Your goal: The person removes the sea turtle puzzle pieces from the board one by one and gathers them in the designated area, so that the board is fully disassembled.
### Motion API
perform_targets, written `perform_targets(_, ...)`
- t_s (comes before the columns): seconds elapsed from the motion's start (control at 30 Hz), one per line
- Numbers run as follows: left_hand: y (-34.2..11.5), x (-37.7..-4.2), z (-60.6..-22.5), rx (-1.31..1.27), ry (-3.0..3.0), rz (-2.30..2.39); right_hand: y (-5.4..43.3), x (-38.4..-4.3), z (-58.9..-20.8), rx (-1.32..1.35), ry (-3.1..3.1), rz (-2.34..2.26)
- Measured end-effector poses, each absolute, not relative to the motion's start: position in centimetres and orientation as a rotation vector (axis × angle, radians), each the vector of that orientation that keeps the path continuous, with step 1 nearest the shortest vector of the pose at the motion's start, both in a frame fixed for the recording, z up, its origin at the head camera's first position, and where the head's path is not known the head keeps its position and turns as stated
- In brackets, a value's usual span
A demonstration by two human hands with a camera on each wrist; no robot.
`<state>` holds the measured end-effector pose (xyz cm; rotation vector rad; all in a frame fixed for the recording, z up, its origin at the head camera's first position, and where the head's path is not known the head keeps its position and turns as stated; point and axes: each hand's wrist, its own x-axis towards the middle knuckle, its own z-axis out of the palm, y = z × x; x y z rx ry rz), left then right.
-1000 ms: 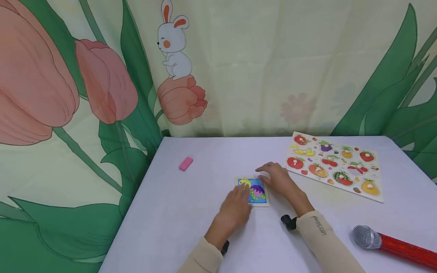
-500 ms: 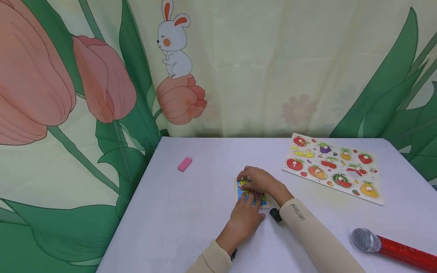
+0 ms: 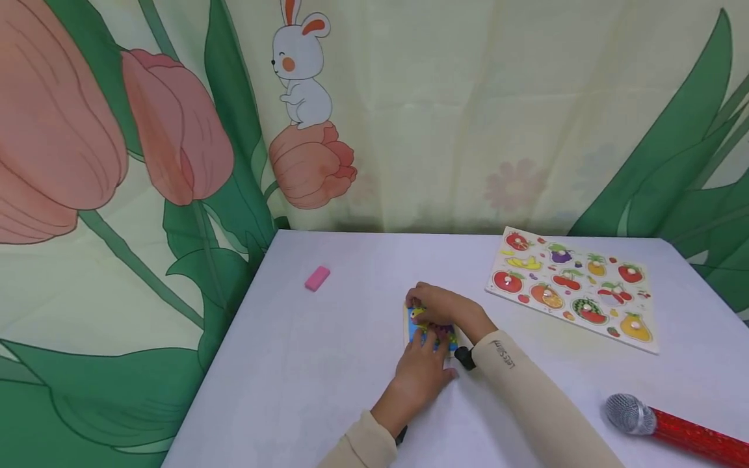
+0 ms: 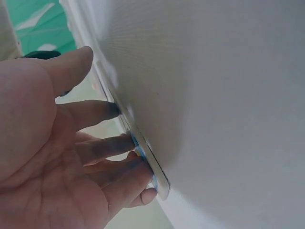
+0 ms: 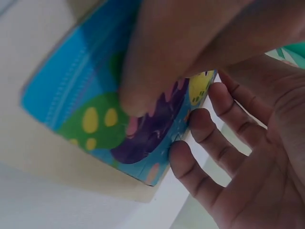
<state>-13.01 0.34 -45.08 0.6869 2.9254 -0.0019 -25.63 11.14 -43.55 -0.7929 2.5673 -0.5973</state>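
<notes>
Both hands are working at one spot, with the picture puzzle (image 5: 147,145) sitting under their fingers around the middle of the worktop (image 3: 328,390). Left hand (image 3: 421,374) is reaching in from the near side, fingers spread and nearly straight, tips touching the puzzle, thumb standing clear; it is gripping nothing. Right hand (image 3: 439,305) is arching over the far side, fingers bent, tips meeting the far edge; whether it is pinching or only steadying, I cannot tell. Close to the right wrist camera a digit is lying across the purple patch; whose, the view is not settling. Step in hand, as I am judging it: settling or squaring the picture within its surround. The next move, by that reading, is calling for light, even fingertip pressure with the far edge being kept braced. Containers: the pale frame (image 5: 126,192) is bordering the blue picture like a shallow tray; seams are not showing clearly enough for counting pieces. The fruit board (image 3: 576,248), well apart on the far right, is carrying fruit pieces (image 3: 590,310), apparently seated in their cut-outs. A pink block (image 3: 317,278) is lying far left, a microphone (image 3: 696,432) near right.
</notes>
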Motion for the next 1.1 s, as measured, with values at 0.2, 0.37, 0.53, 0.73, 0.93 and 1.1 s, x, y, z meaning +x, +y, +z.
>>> perform_targets(0.2,0.3,-12.9,-44.8,0.701,2.912,-0.038,10.9,-25.7,-43.4,-0.789,2.528,-0.584)
perform_targets(0.37,0.3,-12.8,-44.6,0.697,2.907,-0.028,11.0,-25.6,-43.5,-0.81,2.549,-0.605)
perform_targets(0.53,0.3,-12.8,-44.6,0.701,2.914,-0.068,11.3,-25.2,-44.1,-0.795,2.578,-0.772)
perform_targets(0.73,0.3,-12.8,-44.4,0.682,2.902,-0.082,11.8,-24.9,-44.8,-0.695,2.56,-0.979)
perform_targets(0.93,0.3,-12.8,-44.3,0.673,2.902,-0.051,12.2,-24.7,-45.1,-0.708,2.57,-1.017)
perform_targets(1.1,0.3,-13.0,-44.4,0.661,2.889,-0.013,13.1,-24.6,-45.3,-0.805,2.571,-1.102)
